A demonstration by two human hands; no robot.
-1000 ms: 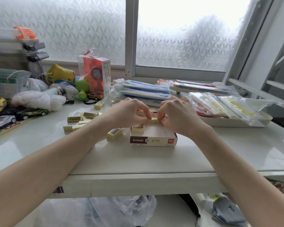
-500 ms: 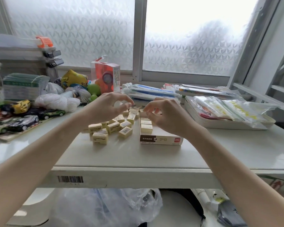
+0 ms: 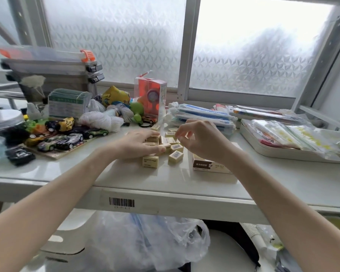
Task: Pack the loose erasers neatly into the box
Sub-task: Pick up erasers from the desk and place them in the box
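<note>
Cream-coloured erasers (image 3: 166, 146) are heaped loose on the white worktop (image 3: 77, 169), just left of the box (image 3: 208, 165), whose inside is hidden behind the right wrist. A second ago both hands were pressed together over the box; since then they have been drawn apart. The left hand (image 3: 139, 145) has been lowered onto the heap, its fingers (image 3: 161, 149) spread and lightly curled over several erasers, though a firm grip on any one cannot be confirmed. The right hand (image 3: 202, 140) is held above the box's far end with fingertips pinched, and whether anything is held between them cannot be told. A placement appears finished and another pick-up begun; many erasers are left to pack.
</note>
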